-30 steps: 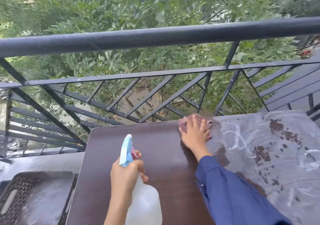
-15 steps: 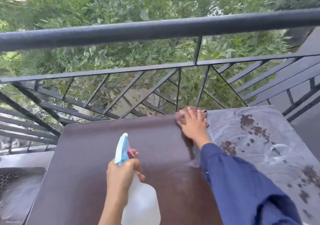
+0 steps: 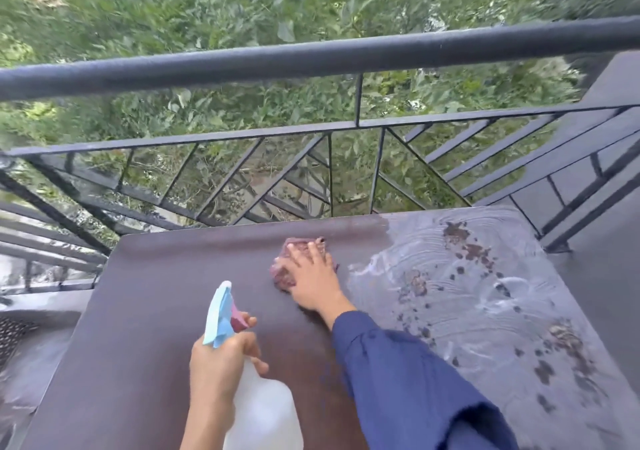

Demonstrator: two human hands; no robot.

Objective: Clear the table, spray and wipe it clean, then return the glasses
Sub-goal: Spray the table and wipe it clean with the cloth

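Right hand (image 3: 313, 278), cloth (image 3: 294, 262) seemingly nearer now

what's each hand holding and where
Left hand grips the spray bottle at its neck, below the trigger. Right hand presses flat on the cloth.

A dark metal railing (image 3: 311, 58) with slanted bars runs across beyond both hands, dense green foliage (image 3: 242, 2) behind it. Far left of the left hand lies a perforated dark crate (image 3: 14, 335). To the right of the right hand stretches grey floor (image 3: 609, 276).
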